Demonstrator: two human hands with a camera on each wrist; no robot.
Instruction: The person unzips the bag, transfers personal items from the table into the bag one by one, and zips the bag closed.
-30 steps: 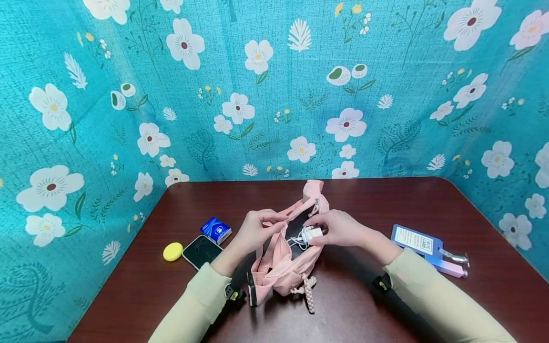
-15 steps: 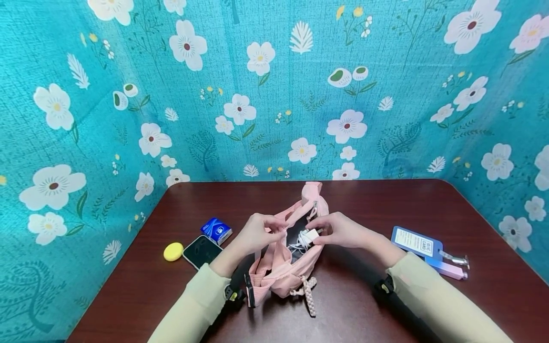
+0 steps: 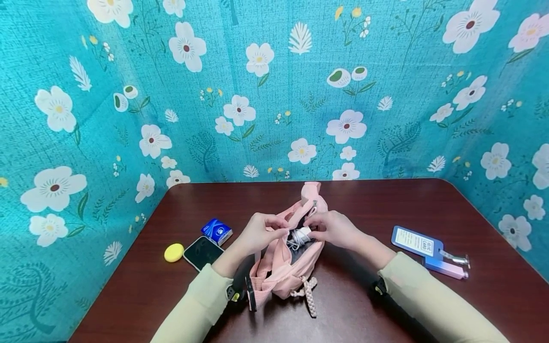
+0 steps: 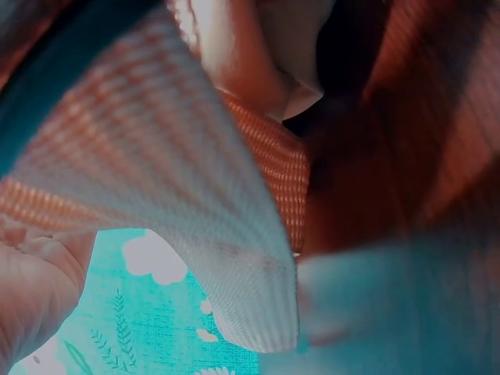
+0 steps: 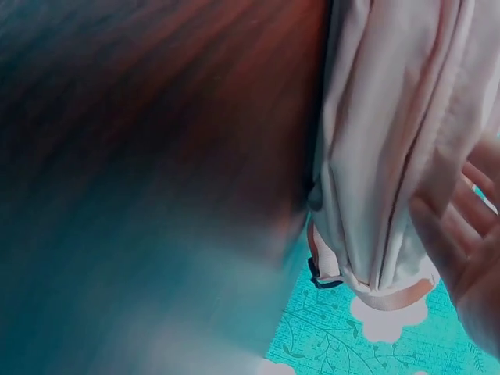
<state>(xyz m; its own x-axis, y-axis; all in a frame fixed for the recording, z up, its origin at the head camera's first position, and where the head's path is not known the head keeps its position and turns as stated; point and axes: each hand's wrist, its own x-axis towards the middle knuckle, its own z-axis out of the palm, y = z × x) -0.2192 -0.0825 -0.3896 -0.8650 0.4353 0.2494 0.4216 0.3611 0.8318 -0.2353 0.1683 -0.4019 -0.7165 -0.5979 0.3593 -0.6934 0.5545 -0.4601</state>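
Note:
A pink waist bag (image 3: 286,278) sits unzipped on the table, its dark lining showing. My left hand (image 3: 259,234) pinches the bag's left edge between thumb and fingers. At the opening, my right hand (image 3: 339,230) holds a white charger with its cord wound round it (image 3: 301,235), gripped from the right side. In the left wrist view, the ribbed strap (image 4: 180,164) fills the middle, with part of the left hand at the lower left. The right wrist view catches the bag's outer side (image 5: 383,141) and the fingers at its edge; the charger is hidden there.
Left of the bag lie a phone (image 3: 203,253), a blue box (image 3: 217,232) and a round yellow case (image 3: 173,252). On the right are a blue card holder (image 3: 416,240) and a pink-and-blue stick (image 3: 446,268). A braided charm (image 3: 309,296) hangs off the bag's front.
My right hand has moved left over the bag, taking the charger from the right edge toward the middle of the opening. The left hand keeps its pinch on the edge.

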